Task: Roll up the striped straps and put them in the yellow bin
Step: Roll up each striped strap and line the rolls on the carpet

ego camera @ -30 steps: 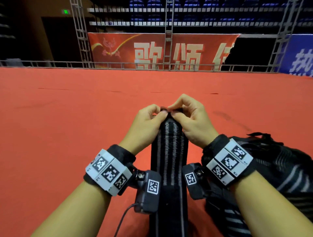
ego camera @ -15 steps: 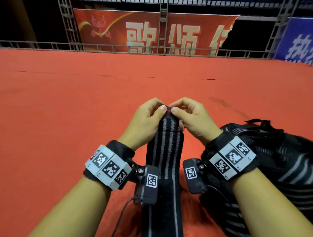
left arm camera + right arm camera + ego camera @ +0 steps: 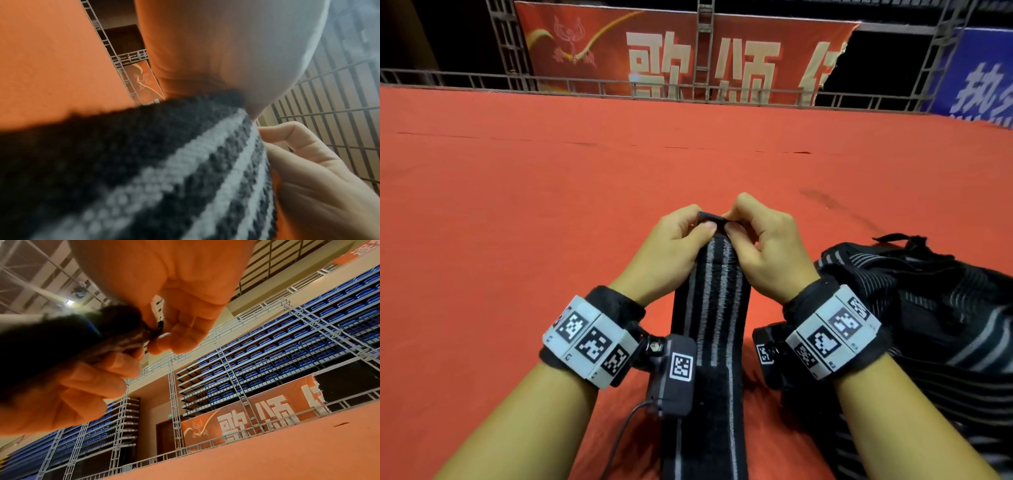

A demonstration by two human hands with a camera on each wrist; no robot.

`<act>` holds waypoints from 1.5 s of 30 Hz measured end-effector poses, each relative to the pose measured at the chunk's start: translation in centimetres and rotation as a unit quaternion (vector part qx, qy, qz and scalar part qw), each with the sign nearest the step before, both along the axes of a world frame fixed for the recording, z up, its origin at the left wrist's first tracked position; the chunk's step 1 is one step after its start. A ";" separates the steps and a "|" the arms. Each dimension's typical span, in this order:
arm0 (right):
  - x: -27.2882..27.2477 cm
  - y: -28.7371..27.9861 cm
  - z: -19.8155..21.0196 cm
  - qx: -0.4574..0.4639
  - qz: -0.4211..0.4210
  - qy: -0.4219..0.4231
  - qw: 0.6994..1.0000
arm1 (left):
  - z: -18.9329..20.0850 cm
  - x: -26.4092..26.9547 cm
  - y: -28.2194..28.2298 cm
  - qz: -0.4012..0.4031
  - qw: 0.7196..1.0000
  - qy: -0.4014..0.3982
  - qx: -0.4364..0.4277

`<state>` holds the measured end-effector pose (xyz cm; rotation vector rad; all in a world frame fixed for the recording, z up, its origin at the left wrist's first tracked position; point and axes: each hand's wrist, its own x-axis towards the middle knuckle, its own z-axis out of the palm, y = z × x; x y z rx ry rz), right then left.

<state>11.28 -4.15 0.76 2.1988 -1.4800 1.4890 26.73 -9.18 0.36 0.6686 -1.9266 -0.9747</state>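
Item: striped strap, laid lengthwise on the red floor between the forearms; far end pinched by left hand and right hand, first turn barely begun. Outstanding: nearly the whole roll, plus the heap of straps at right. Yellow bin: not in view.

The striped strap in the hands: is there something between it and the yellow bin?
That cannot be judged: no yellow bin shows in any view. The left hand and right hand both pinch the far end of the striped strap directly. A pile of other straps lies to its right.
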 end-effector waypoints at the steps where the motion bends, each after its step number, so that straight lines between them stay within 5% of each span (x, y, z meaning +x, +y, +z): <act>1: -0.1 -0.1 -0.1 -0.003 0.000 0.002 1.000 | 0.0 -0.1 0.0 0.001 1.000 0.005 0.003; 12: -0.1 -1.7 -1.6 -0.009 0.017 0.001 1.000 | -1.3 -1.2 -1.6 0.020 0.999 0.018 0.017; 23: 0.2 -2.3 -4.1 0.123 0.089 -0.210 0.966 | -3.8 -0.8 -2.7 0.016 0.999 -0.019 -0.040; 29: -0.3 -2.7 -3.6 0.119 0.080 -0.153 0.978 | -4.2 -0.9 -3.2 0.024 0.998 -0.036 -0.052; 37: -0.1 -2.5 -3.0 0.032 0.031 -0.035 0.998 | -3.8 -0.3 -3.3 -0.051 0.997 -0.017 0.060; 41: -0.4 -2.2 -2.7 0.089 0.055 -0.065 0.992 | -3.9 -0.5 -3.0 -0.043 0.998 -0.009 0.047; 45: -0.8 -2.3 -2.3 0.184 0.077 -0.160 0.967 | -3.9 -0.5 -3.1 0.014 0.997 -0.034 -0.066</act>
